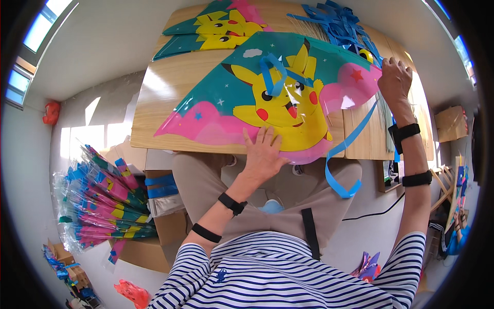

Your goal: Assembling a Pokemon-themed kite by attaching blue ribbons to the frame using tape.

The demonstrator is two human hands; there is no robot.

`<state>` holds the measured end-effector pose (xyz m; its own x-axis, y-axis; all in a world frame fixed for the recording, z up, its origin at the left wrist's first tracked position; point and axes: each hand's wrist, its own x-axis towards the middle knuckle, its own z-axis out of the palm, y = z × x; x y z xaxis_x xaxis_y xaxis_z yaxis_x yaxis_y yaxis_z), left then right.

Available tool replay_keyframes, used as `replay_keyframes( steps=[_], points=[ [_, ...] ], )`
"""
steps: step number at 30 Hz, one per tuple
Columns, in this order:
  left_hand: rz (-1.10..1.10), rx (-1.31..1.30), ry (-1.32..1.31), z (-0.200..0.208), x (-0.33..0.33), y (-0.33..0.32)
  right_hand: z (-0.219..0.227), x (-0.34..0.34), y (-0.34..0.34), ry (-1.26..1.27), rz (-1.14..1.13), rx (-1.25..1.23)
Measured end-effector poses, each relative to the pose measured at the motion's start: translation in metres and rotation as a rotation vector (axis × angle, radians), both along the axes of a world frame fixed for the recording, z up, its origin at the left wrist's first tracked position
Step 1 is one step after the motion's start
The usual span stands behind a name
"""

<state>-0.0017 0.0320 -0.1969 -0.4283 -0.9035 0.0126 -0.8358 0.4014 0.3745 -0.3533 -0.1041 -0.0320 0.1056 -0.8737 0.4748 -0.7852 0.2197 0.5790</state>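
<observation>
A triangular plastic kite (206,98), teal and pink with a yellow cartoon figure, lies spread across the table in front of me. My left hand (264,154) rests on its near edge, fingers spread and palm down. At the kite's right corner, the fingers of my right hand (395,80) are closed on the edge; the fingertips are partly hidden. A loop of blue ribbon (275,75) lies over the printed figure. Another blue ribbon strip (333,164) hangs from near the right corner, past the table edge, over my leg.
On the wooden table (146,126), more folded kites (221,26) lie at the far left. A heap of blue ribbons (334,23) and thin rods (309,27) sits at the far right. Bagged kites (110,201) fill a cardboard box (146,252) at lower left.
</observation>
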Motion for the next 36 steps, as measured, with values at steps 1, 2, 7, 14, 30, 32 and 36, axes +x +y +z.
replay_keyframes(
  steps=[1, 2, 7, 14, 30, 32, 36],
  points=[
    [-0.009, -0.017, 0.037, -0.001, -0.005, -0.004, -0.001, 0.006, 0.0, -0.015, 0.003, 0.023],
    [-0.019, -0.034, 0.074, -0.003, -0.011, -0.012, -0.001, 0.014, 0.006, -0.047, -0.002, 0.037],
    [0.206, -0.261, 0.263, -0.007, -0.026, -0.082, -0.017, 0.023, 0.025, -0.271, -0.005, 0.087],
    [0.219, -0.186, 0.465, -0.033, -0.019, -0.138, -0.054, 0.075, 0.051, -0.694, 0.08, 0.201],
    [0.54, -0.303, 0.169, -0.016, 0.19, -0.009, -0.116, 0.239, 0.095, -0.919, 0.535, 0.441],
    [0.48, -0.31, 0.097, -0.033, 0.181, -0.004, -0.128, 0.229, 0.096, -0.77, 0.55, 0.475],
    [0.428, -0.271, 0.057, -0.036, 0.149, -0.021, -0.18, 0.193, 0.101, -0.603, 0.571, 0.464]
  ],
)
